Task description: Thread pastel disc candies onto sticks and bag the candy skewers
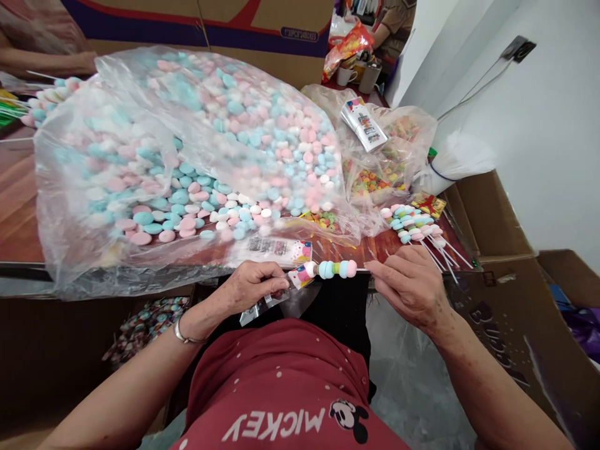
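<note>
Between my hands lies a candy skewer (336,269) of white, blue, green and pink pieces, level over the table's front edge. My left hand (255,286) pinches a small clear printed wrapper (268,302), whose mouth is around the skewer's left end. The bare stick at the skewer's right end is between the fingertips of my right hand (410,284). Finished-looking skewers (415,224) lie in a pile just beyond my right hand, their white sticks pointing toward me. A stack of flat printed wrappers (269,250) rests on the table behind my left hand.
A big clear bag of pastel candies (225,137) covers much of the table (16,234). Behind right are a bag of ring candies (375,178) and more wrappers (364,125). Cardboard boxes (492,219) stand at right; wrapped skewers (152,325) lie below left. Other people's arms show at upper left and top.
</note>
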Tool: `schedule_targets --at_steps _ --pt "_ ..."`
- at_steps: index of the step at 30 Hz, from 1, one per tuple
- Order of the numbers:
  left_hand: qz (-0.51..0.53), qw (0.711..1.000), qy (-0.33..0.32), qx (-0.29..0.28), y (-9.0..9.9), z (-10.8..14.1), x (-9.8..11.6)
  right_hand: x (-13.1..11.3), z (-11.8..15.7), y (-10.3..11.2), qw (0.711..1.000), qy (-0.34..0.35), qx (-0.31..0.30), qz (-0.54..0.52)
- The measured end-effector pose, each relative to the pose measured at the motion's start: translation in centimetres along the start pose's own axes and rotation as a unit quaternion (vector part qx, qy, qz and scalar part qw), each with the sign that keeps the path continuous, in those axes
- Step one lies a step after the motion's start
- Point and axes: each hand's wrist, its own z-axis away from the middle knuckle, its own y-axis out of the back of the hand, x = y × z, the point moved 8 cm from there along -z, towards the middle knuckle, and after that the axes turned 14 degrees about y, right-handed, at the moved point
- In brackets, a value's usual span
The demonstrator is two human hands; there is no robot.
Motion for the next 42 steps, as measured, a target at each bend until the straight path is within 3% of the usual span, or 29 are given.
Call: schedule_targets --at_steps 8,14,29,37,42 --pt "-0.091 0.988 -0.078 0.102 0.5 0.6 1.4 -0.3 0.2 0.6 0.999 -0.001 0.025 0.027" --pt "-0.108 0.984 -0.076 0.116 1.2 0.8 0.7 0.2 0.6 1.0 0.999 0.013 0.023 0.028" --pt "-0.127 0.987 -0.097 -0.006 0.0 0.1 0.7 1.5 0.8 0.5 0.997 0.053 0.017 -0.048" --pt "-0.040 0.994 -0.039 -0.095 -0.9 -0.1 -0.5 1.8 0.5 -0.2 0.995 0.056 0.016 -0.085" --pt "-0.014 0.992 0.002 -0.128 -1.4 -0.3 -0.6 1.7 0.5 -0.7 0.999 0.030 -0.003 -0.031"
